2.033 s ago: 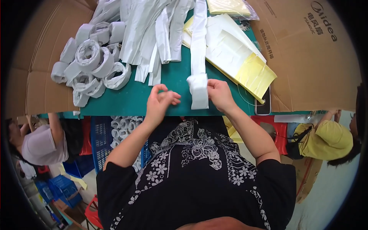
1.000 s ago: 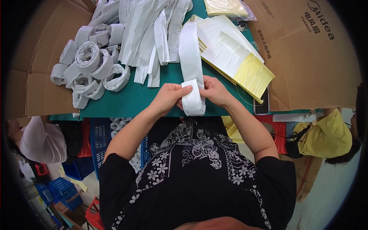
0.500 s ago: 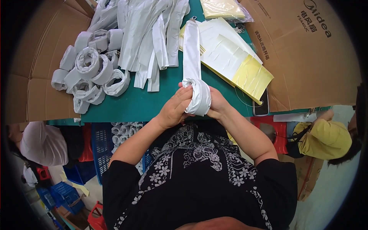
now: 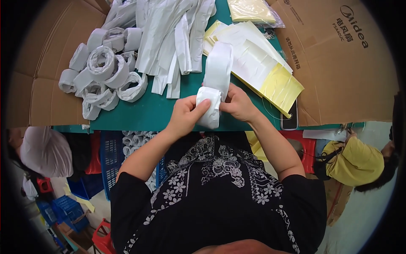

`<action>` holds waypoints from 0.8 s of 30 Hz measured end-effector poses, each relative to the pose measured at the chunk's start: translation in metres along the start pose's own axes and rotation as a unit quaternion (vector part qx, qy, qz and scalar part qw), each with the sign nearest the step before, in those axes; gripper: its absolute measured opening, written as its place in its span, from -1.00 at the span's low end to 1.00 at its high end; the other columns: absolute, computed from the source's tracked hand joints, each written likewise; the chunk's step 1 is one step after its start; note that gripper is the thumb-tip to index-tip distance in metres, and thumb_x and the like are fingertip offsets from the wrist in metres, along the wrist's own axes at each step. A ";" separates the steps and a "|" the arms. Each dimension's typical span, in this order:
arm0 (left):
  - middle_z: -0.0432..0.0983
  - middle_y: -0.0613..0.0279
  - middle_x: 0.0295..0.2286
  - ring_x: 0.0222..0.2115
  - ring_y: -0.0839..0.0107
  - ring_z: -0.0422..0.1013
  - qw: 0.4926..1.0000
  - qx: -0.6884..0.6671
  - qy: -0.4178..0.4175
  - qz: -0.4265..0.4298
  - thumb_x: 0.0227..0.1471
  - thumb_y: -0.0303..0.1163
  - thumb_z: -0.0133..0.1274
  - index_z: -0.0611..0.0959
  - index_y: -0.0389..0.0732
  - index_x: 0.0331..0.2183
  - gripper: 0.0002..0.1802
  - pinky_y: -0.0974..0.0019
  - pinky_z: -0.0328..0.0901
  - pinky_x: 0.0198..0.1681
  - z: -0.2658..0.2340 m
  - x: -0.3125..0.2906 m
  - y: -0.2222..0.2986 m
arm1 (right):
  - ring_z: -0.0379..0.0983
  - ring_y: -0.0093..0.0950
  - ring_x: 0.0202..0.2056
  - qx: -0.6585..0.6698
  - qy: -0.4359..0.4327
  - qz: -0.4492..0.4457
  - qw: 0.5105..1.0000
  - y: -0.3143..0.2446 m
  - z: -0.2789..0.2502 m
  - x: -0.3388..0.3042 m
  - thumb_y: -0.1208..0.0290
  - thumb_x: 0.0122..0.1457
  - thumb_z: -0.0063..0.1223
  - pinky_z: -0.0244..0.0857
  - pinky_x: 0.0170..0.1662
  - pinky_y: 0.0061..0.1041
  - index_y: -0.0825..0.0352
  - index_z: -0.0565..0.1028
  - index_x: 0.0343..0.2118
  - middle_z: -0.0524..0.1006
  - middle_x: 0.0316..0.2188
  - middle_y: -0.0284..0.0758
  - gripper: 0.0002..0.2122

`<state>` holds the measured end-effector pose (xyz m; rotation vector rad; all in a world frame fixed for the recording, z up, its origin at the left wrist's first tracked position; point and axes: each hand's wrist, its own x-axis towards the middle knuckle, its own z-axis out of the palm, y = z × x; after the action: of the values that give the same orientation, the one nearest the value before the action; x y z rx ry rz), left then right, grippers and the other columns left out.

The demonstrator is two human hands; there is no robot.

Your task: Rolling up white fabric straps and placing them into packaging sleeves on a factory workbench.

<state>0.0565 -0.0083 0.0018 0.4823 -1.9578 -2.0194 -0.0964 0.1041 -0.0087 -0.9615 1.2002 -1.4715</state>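
Note:
In front of my chest, over the green tabletop (image 4: 158, 112), both hands hold a partly rolled white strip (image 4: 212, 95) with a crinkled wrapping. My left hand (image 4: 188, 113) grips the coiled part from the left, its thumb lying across the front. On the other side my right hand (image 4: 240, 103) is closed on the coil's right edge, fingers partly hidden behind it. The strip's loose length rises from the coil and bends over away from me. At the left lies a pile of finished-looking white rolls (image 4: 100, 75). Long flat white strips (image 4: 163, 40) lie beyond my hands.
White and yellow sheets (image 4: 277, 84) lie right of the strips, below a yellow pack in clear plastic (image 4: 250, 10). A phone (image 4: 289, 123) sits by the right cardboard (image 4: 334, 72). More cardboard (image 4: 44, 63) stands left. A blue crate (image 4: 111, 163) holds rolls below the table. People sit on both sides.
The coil has turned so its outer face shows, and the loose length now arches instead of lying straight. My left thumb has come onto the front; my right fingers have moved to its edge.

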 end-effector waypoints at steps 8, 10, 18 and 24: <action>0.53 0.13 -0.46 -0.52 0.45 0.48 0.946 -0.158 -0.071 -0.273 0.04 -0.18 -0.01 0.57 -0.37 -0.34 -0.62 0.43 0.36 -0.47 -0.008 0.022 0.003 | 0.38 -0.55 -0.12 -0.152 0.034 -0.035 0.987 0.019 0.001 -0.005 0.64 -0.02 -0.04 0.26 -0.06 -0.53 0.38 0.37 -0.03 0.46 -0.11 -0.33 -0.60; 0.52 0.08 -0.37 -0.43 0.36 0.49 0.920 -0.243 -0.047 -0.304 0.07 -0.06 -0.10 0.53 -0.38 -0.26 -0.50 0.36 0.37 -0.35 -0.005 0.022 -0.001 | 0.41 -0.47 -0.11 -0.176 0.047 -0.038 0.983 0.028 -0.005 -0.005 0.68 -0.05 -0.05 0.27 -0.05 -0.53 0.30 0.41 -0.06 0.46 -0.09 -0.26 -0.59; 0.47 0.20 -0.32 -0.34 0.46 0.43 0.979 -0.035 -0.151 -0.131 -0.02 -0.30 0.09 0.39 -0.31 -0.10 -0.54 0.36 0.32 -0.19 -0.007 0.022 -0.004 | 0.40 -0.23 -0.10 -0.489 -0.032 -0.200 0.848 -0.002 -0.021 0.017 0.71 -0.19 -0.01 0.34 -0.09 -0.46 0.06 0.45 -0.09 0.37 -0.01 -0.21 -0.47; 0.45 0.19 -0.28 -0.33 0.49 0.42 0.966 -0.215 -0.038 -0.140 0.05 -0.40 0.01 0.37 -0.30 -0.10 -0.63 0.39 0.36 -0.30 0.002 0.026 -0.002 | 0.31 -0.37 -0.01 -0.251 0.193 -0.108 0.942 0.003 -0.024 0.008 0.51 0.10 -0.04 0.24 -0.02 -0.43 0.38 0.29 -0.01 0.34 -0.02 -0.21 -0.64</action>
<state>0.0317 -0.0174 -0.0013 0.6074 -1.4838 -2.5832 -0.1207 0.1013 -0.0160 -1.2046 1.8695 -1.6075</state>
